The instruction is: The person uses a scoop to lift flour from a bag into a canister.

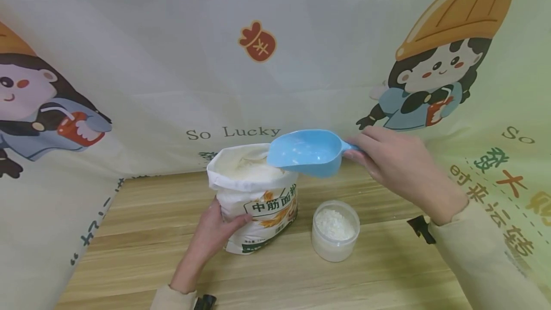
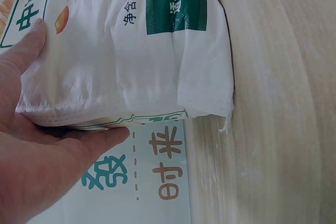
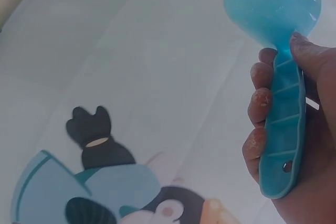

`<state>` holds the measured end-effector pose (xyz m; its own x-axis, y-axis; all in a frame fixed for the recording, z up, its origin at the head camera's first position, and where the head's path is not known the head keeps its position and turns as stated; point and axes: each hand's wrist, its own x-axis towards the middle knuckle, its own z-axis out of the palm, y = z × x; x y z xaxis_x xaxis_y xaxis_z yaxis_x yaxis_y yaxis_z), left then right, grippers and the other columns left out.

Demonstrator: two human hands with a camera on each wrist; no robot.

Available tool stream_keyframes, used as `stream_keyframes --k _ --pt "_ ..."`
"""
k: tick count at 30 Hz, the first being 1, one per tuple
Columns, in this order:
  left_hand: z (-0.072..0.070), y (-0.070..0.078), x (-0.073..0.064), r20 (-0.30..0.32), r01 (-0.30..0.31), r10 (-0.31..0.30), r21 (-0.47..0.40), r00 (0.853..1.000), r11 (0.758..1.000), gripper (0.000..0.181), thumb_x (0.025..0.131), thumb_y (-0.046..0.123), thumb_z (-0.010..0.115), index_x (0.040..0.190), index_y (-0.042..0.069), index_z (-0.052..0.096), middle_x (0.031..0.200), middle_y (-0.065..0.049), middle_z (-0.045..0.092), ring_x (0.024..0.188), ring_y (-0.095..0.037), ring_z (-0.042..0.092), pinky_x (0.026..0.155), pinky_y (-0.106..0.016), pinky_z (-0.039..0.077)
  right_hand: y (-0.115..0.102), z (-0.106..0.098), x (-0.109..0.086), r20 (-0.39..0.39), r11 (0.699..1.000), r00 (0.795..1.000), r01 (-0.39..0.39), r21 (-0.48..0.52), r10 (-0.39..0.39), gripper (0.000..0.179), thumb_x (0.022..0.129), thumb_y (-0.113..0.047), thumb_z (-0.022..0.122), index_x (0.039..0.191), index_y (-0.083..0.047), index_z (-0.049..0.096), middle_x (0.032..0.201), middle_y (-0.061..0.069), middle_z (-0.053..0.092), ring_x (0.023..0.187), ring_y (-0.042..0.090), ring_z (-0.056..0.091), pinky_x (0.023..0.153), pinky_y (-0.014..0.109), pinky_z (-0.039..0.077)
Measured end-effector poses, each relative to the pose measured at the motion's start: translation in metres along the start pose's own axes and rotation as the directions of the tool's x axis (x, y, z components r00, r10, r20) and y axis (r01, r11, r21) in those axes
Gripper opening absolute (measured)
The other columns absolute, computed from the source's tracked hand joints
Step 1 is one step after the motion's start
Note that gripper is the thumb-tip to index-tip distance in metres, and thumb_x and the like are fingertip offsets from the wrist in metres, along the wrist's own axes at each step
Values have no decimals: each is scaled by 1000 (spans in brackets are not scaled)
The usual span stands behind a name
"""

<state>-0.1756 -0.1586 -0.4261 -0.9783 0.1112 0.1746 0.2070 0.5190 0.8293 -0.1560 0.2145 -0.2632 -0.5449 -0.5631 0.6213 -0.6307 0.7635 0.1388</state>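
A white flour bag (image 1: 262, 214) stands upright on the table, its top rolled open and pale flour (image 1: 254, 170) visible inside. My left hand (image 1: 219, 228) grips the bag's left side, thumb on the printed front; in the left wrist view, the other fingers (image 2: 100, 141) reach round behind it. By its ribbed handle (image 3: 285, 124) my right hand (image 1: 400, 166) holds a blue scoop (image 1: 307, 149). The scoop's mouth points left over the bag's right rim, with white specks on its inner surface. Right of the bag, a clear round jar (image 1: 335, 251) holds white flour (image 1: 335, 224).
All this stands on a wood-grain table (image 1: 142, 233). A pale printed cloth (image 1: 172, 51) with cartoon figures and lettering hangs behind and along both sides. A black strap end (image 1: 422, 229) sticks out at the right sleeve (image 1: 478, 257).
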Motion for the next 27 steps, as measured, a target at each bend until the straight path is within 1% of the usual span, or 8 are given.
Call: stream_keyframes --k 2,4,8,12,14,16,21,27 --pt "0 0 0 -2 -3 3 0 1000 1000 69 87 23 85 141 2 47 132 -20 65 124 -39 61 103 -58 50 -2 2 8 21 1000 1000 15 -27 -14 29 101 -36 67 112 -10 74 86 2 63 65 19 56 53 35 49" --pt "0 0 0 -2 -6 6 0 1000 1000 69 87 22 85 141 2 47 132 -20 65 123 -39 61 103 -58 50 -5 3 15 37 998 999 32 -58 -30 23 96 -27 74 112 -10 74 86 2 64 67 21 57 54 36 49" --pt "0 0 0 1 -9 9 2 1000 1000 69 87 22 85 141 2 47 133 -20 64 124 -39 60 103 -58 50 -10 6 29 50 991 997 60 -122 -54 23 97 -29 73 113 -11 74 89 3 66 77 26 61 63 38 50" --pt "0 0 0 0 -8 8 6 1000 1000 70 87 22 85 141 1 47 133 -21 64 124 -40 60 103 -59 50 -16 8 41 58 982 996 76 -175 -66 24 97 -30 74 113 -13 75 91 3 67 81 27 62 65 38 47" --pt "0 0 0 0 -8 8 7 1000 1000 69 87 22 85 141 1 47 133 -21 64 124 -40 60 102 -59 50 -19 9 46 70 976 995 82 -200 -69 25 97 -31 75 114 -14 75 93 3 68 83 27 62 68 39 48" --pt "0 0 0 0 -10 10 5 1000 1000 69 87 22 85 141 1 47 133 -21 64 124 -40 60 102 -59 50 -22 10 50 84 970 994 87 -229 -69 24 98 -32 73 116 -16 75 95 2 68 86 28 61 74 43 49" --pt "1 0 0 -2 -13 13 -3 1000 1000 68 87 22 85 141 2 48 133 -20 64 124 -39 60 102 -59 50 -30 14 57 115 940 991 108 -324 -74 27 99 -36 71 119 -18 73 101 5 67 95 32 60 87 56 49" --pt "1 -1 0 -3 -12 12 -9 1000 1000 69 87 22 85 141 1 47 133 -21 64 124 -39 60 104 -59 49 -39 21 64 133 921 987 137 -364 -95 27 95 -34 76 116 -19 72 108 6 67 105 34 58 97 60 46"
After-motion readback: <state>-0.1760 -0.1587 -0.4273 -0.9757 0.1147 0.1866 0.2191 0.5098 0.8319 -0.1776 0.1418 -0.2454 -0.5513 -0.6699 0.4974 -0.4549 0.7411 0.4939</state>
